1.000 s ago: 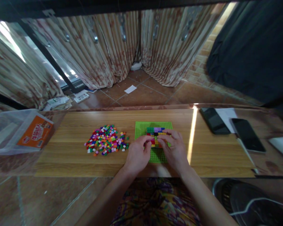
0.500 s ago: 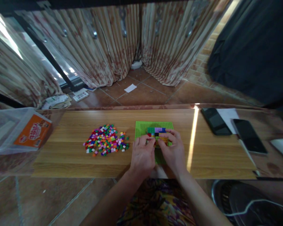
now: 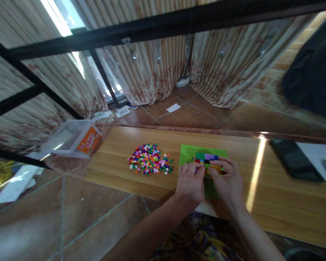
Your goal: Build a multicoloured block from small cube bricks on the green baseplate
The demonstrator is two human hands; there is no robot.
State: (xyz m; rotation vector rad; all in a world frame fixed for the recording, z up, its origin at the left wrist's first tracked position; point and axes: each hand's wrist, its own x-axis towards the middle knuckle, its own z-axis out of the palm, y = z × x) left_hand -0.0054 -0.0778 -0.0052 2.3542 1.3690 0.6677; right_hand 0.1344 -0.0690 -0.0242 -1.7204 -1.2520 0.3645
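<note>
A light green studded baseplate lies on the wooden board, carrying a low build of coloured toy bricks in green, lilac, blue, red and yellow. My left hand is closed at the left front of the build, its thumb and fingertips pressed together; what they pinch is hidden. From the right, my right hand curls its thumb and fingers around the build's near right part. Both hands cover the front rows of bricks. A pile of loose small bricks spreads to the left of the baseplate.
A clear plastic box with an orange label stands at the board's left end. Toward the right, a dark phone lies beside white paper. A dark metal bar crosses above, before striped curtains.
My view has turned left, so the board and hands appear farther right and tilted. Both hands keep their places on the brick build, with hardly any finger movement.
</note>
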